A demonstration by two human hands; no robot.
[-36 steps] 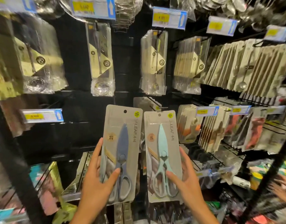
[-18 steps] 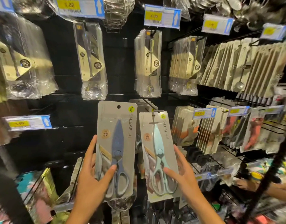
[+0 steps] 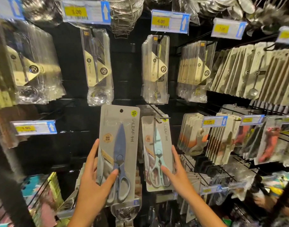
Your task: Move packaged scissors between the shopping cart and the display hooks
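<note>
Before a black pegboard wall of packaged kitchen tools, a carded pair of mint-green scissors (image 3: 157,153) is pinched at its lower edge by the right hand (image 3: 176,174), its hanging hole already threaded over a display hook (image 3: 158,117), apparently for restocking. A carded pair of blue scissors (image 3: 119,153) is gripped upright by the left hand (image 3: 94,185), its hole free, probably awaiting a hook.

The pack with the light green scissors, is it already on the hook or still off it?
On the hook. The hook passes through the top of the light green scissors pack, its tip in front of the card; the right hand holds the lower part.
</note>
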